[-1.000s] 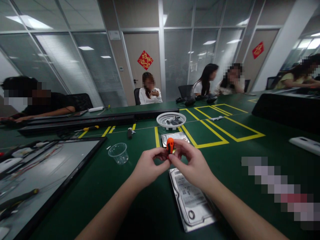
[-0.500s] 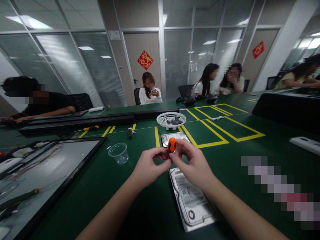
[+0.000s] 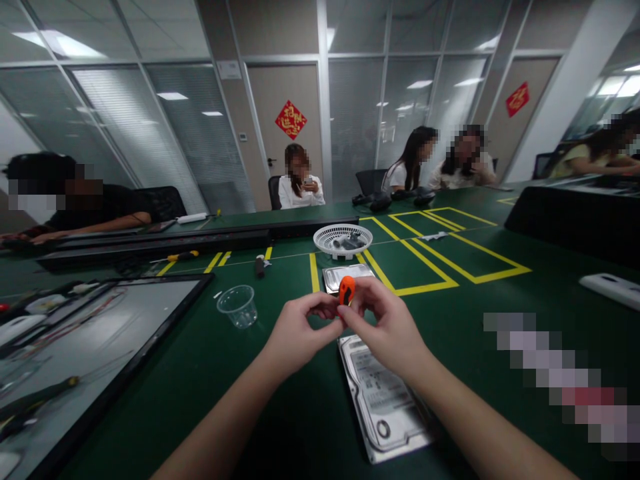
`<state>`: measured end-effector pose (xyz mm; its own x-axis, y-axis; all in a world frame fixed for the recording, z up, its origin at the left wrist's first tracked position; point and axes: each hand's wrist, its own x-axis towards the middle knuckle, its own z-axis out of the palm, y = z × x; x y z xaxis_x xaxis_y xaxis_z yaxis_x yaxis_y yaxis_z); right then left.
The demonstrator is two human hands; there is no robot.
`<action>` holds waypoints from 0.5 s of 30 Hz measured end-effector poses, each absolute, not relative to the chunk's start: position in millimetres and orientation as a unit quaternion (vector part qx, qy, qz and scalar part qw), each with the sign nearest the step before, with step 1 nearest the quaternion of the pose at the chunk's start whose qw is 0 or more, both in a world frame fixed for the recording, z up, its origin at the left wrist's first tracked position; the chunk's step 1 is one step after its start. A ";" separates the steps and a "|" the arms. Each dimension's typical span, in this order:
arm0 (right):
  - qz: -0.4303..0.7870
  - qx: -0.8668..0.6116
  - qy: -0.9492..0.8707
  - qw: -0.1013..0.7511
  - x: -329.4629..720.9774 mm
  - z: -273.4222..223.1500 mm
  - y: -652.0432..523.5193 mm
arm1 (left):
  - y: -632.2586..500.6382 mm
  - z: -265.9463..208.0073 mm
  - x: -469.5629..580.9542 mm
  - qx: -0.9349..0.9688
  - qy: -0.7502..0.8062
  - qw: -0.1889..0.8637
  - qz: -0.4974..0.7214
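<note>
An orange-and-black screwdriver (image 3: pixel 347 291) stands handle up between my hands, above the green table. My right hand (image 3: pixel 383 320) pinches its handle with thumb and fingers. My left hand (image 3: pixel 305 331) is closed at the lower part, fingertips pressed together by the screwdriver; the shaft and tip are hidden behind the fingers. Beneath my right hand and wrist lies a silver hard drive (image 3: pixel 380 407), label side up and partly covered by my forearm. Just beyond the hands rests a second hard drive (image 3: pixel 333 280), partly hidden by them.
A clear plastic cup (image 3: pixel 237 308) stands left of my hands. Farther back is a white basket (image 3: pixel 320 241) holding dark parts. At left lies a framed panel (image 3: pixel 150 313) with tools and wires. A yellow-black screwdriver (image 3: pixel 186 256) lies behind it. Several people sit around the table.
The orange handle has turned and leans slightly to the right, showing a different black patch. My hands stay almost in place. A person at the back right has lowered a hand.
</note>
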<state>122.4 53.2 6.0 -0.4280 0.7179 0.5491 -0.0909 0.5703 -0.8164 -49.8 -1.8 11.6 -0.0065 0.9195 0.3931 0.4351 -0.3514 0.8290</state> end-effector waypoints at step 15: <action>0.423 -0.199 -0.733 0.495 121.6 5.5 52.9 | 0.8 9.7 -50.4 0.664 0.512 0.249 0.484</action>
